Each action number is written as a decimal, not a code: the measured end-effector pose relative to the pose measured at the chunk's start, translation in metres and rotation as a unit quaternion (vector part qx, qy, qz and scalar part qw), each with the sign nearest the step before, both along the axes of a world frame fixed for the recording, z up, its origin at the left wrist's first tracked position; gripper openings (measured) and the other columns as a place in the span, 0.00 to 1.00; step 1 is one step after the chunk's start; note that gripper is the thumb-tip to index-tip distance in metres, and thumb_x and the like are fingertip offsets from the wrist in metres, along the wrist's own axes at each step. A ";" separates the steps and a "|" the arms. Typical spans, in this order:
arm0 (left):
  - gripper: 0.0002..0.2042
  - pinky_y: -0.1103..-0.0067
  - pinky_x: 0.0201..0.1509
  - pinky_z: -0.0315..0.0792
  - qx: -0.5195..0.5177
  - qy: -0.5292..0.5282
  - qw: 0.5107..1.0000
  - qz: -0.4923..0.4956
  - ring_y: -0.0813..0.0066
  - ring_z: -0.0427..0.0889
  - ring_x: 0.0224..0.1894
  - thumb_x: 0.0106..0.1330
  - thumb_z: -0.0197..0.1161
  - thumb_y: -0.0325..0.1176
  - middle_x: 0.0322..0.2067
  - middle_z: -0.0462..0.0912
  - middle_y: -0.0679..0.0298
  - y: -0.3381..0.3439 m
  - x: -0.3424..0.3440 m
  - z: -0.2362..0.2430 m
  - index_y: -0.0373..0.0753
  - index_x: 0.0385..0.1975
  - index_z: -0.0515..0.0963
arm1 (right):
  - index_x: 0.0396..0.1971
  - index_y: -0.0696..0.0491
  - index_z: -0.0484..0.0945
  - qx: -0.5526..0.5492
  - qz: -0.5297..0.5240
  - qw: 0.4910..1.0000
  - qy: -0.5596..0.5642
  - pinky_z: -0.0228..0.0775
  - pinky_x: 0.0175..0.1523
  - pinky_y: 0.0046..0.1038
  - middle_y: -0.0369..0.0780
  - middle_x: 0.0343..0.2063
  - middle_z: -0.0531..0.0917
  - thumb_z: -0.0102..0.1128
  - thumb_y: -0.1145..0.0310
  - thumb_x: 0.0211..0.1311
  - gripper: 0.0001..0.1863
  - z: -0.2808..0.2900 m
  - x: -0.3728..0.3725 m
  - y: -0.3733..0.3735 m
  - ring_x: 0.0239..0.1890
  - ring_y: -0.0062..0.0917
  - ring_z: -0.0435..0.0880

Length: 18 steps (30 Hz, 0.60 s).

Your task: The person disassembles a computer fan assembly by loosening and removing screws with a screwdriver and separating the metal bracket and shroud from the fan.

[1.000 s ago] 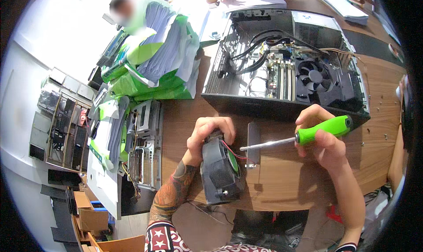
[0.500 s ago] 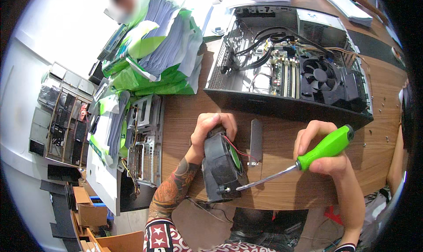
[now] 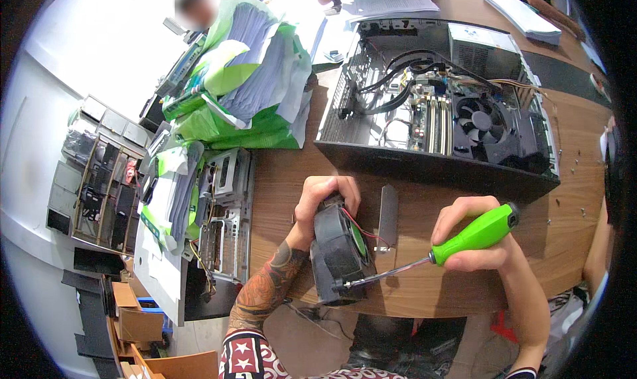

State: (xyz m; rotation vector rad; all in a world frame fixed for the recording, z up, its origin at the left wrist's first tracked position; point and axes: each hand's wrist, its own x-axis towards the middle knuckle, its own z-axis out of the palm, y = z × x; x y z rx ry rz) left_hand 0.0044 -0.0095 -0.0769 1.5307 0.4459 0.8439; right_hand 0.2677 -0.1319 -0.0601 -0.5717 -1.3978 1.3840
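My left hand (image 3: 320, 196) is closed over the far end of a black blower fan (image 3: 337, 250) in a plastic housing, standing tilted at the table's near edge. A round green part shows in its side, and a thin red wire (image 3: 367, 234) runs from it. My right hand (image 3: 468, 236) grips the green handle of a screwdriver (image 3: 474, 234). Its metal shaft slants down to the left, and the tip meets the housing's near corner. A flat grey metal strip (image 3: 387, 216) lies on the wooden table (image 3: 424, 293) between my hands.
Beyond my hands stands an opened computer case (image 3: 438, 157) with a cooling fan and cables inside. Left are a stripped metal chassis (image 3: 229, 226) and papers in green wrapping (image 3: 249, 74). Small screws (image 3: 559, 203) are scattered at the right. Other people are at the table's far side and right.
My right hand has moved left with the screwdriver, bringing its tip onto the fan housing's near corner. My left hand keeps its hold on the fan. The whole view has shifted slightly.
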 end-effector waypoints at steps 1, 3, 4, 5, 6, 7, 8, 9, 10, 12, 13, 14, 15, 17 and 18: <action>0.27 0.75 0.29 0.64 -0.003 -0.001 1.000 0.002 0.68 0.71 0.21 0.66 0.42 0.47 0.16 0.74 0.54 0.000 -0.001 -0.001 0.32 0.12 0.72 | 0.34 0.60 0.81 0.000 0.001 1.000 0.002 0.75 0.40 0.24 0.43 0.31 0.85 0.73 0.76 0.44 0.14 0.000 0.000 0.001 0.33 0.24 0.84; 0.27 0.75 0.29 0.64 0.002 -0.002 1.000 0.000 0.68 0.71 0.21 0.66 0.42 0.47 0.16 0.74 0.54 0.001 -0.001 0.000 0.32 0.12 0.72 | 0.34 0.60 0.81 -0.004 -0.005 1.000 -0.002 0.75 0.40 0.24 0.42 0.30 0.85 0.74 0.76 0.44 0.14 0.001 -0.001 0.000 0.33 0.23 0.84; 0.27 0.75 0.29 0.64 0.005 -0.002 1.000 -0.002 0.68 0.71 0.21 0.66 0.42 0.47 0.16 0.74 0.54 0.001 -0.001 0.000 0.32 0.12 0.72 | 0.34 0.60 0.82 -0.010 -0.010 1.000 -0.005 0.75 0.40 0.24 0.42 0.30 0.85 0.74 0.76 0.44 0.14 0.002 -0.001 0.000 0.33 0.23 0.84; 0.27 0.75 0.29 0.64 0.005 -0.003 1.000 -0.003 0.68 0.71 0.21 0.66 0.42 0.47 0.16 0.74 0.54 0.001 -0.001 -0.001 0.32 0.12 0.72 | 0.34 0.60 0.82 -0.010 -0.010 1.000 -0.005 0.75 0.40 0.24 0.42 0.30 0.85 0.74 0.76 0.44 0.14 0.002 -0.001 0.000 0.33 0.23 0.84; 0.27 0.75 0.29 0.64 0.003 -0.003 1.000 -0.005 0.68 0.71 0.21 0.66 0.42 0.47 0.16 0.74 0.54 0.002 -0.001 -0.001 0.32 0.12 0.72 | 0.33 0.60 0.82 -0.017 -0.014 1.000 -0.011 0.75 0.40 0.24 0.41 0.29 0.86 0.75 0.76 0.44 0.14 0.001 0.000 0.000 0.33 0.23 0.84; 0.27 0.75 0.30 0.64 0.002 -0.004 1.000 -0.007 0.68 0.71 0.21 0.66 0.42 0.47 0.16 0.74 0.54 0.003 -0.001 -0.002 0.32 0.12 0.72 | 0.33 0.59 0.83 -0.025 -0.018 0.999 -0.016 0.75 0.40 0.24 0.41 0.29 0.86 0.75 0.75 0.44 0.14 0.001 0.000 0.000 0.33 0.23 0.84; 0.27 0.75 0.30 0.64 0.002 -0.004 1.000 -0.006 0.68 0.71 0.21 0.66 0.42 0.47 0.16 0.74 0.54 0.002 -0.001 -0.001 0.32 0.12 0.72 | 0.33 0.59 0.83 -0.025 -0.018 0.999 -0.016 0.75 0.40 0.24 0.41 0.29 0.86 0.75 0.75 0.44 0.14 0.002 0.000 0.000 0.33 0.23 0.84; 0.27 0.75 0.30 0.64 0.006 0.004 1.000 -0.002 0.68 0.71 0.21 0.66 0.42 0.47 0.17 0.74 0.54 0.002 -0.002 0.000 0.32 0.12 0.72 | 0.33 0.59 0.83 -0.034 -0.017 0.999 -0.014 0.75 0.40 0.24 0.41 0.29 0.86 0.76 0.75 0.45 0.14 0.003 0.000 0.001 0.33 0.23 0.84; 0.27 0.75 0.30 0.64 0.011 0.012 1.000 0.001 0.68 0.71 0.21 0.66 0.41 0.47 0.17 0.74 0.54 0.002 -0.003 0.001 0.31 0.12 0.72 | 0.33 0.59 0.84 -0.043 -0.016 0.999 -0.011 0.75 0.40 0.25 0.41 0.29 0.86 0.76 0.75 0.45 0.13 0.003 0.000 0.001 0.32 0.23 0.84; 0.27 0.75 0.31 0.64 0.008 0.007 1.000 -0.001 0.68 0.71 0.22 0.66 0.41 0.47 0.17 0.74 0.53 0.003 -0.003 -0.002 0.31 0.12 0.72 | 0.34 0.59 0.84 -0.057 -0.018 0.998 -0.003 0.75 0.40 0.25 0.42 0.30 0.86 0.76 0.76 0.45 0.14 0.000 -0.001 0.000 0.32 0.23 0.84; 0.27 0.75 0.31 0.64 0.006 0.001 1.000 -0.002 0.68 0.71 0.22 0.66 0.41 0.47 0.17 0.74 0.53 0.003 -0.004 -0.004 0.31 0.12 0.72 | 0.34 0.59 0.84 -0.069 -0.020 0.997 0.004 0.75 0.40 0.25 0.42 0.30 0.86 0.75 0.76 0.45 0.14 -0.002 -0.002 0.000 0.32 0.23 0.84; 0.27 0.75 0.31 0.64 0.006 0.000 1.000 -0.004 0.68 0.71 0.22 0.66 0.41 0.47 0.17 0.74 0.53 0.003 -0.003 -0.004 0.31 0.12 0.72 | 0.34 0.59 0.84 -0.069 -0.021 0.997 0.003 0.75 0.40 0.25 0.42 0.30 0.86 0.75 0.76 0.45 0.14 -0.002 -0.002 0.000 0.32 0.23 0.84; 0.27 0.74 0.31 0.64 0.012 0.000 1.000 -0.005 0.67 0.71 0.22 0.65 0.41 0.47 0.17 0.74 0.53 0.003 -0.003 -0.004 0.31 0.12 0.73 | 0.34 0.59 0.84 -0.050 -0.003 0.999 0.015 0.75 0.40 0.25 0.42 0.31 0.86 0.75 0.78 0.45 0.14 -0.003 -0.002 0.000 0.33 0.24 0.84; 0.27 0.74 0.31 0.64 0.019 -0.001 1.000 -0.007 0.67 0.71 0.21 0.65 0.41 0.47 0.17 0.75 0.53 0.004 -0.002 -0.003 0.32 0.12 0.73 | 0.35 0.59 0.84 -0.031 0.017 0.999 0.026 0.75 0.40 0.25 0.43 0.32 0.86 0.74 0.79 0.45 0.14 -0.005 0.000 0.002 0.34 0.25 0.84; 0.27 0.74 0.30 0.65 0.019 0.006 1.000 -0.013 0.67 0.71 0.21 0.66 0.41 0.47 0.17 0.75 0.53 0.005 -0.002 -0.002 0.32 0.12 0.73 | 0.38 0.61 0.84 -0.012 0.048 0.999 0.008 0.76 0.39 0.25 0.44 0.34 0.86 0.75 0.74 0.45 0.17 -0.007 0.003 0.004 0.35 0.26 0.84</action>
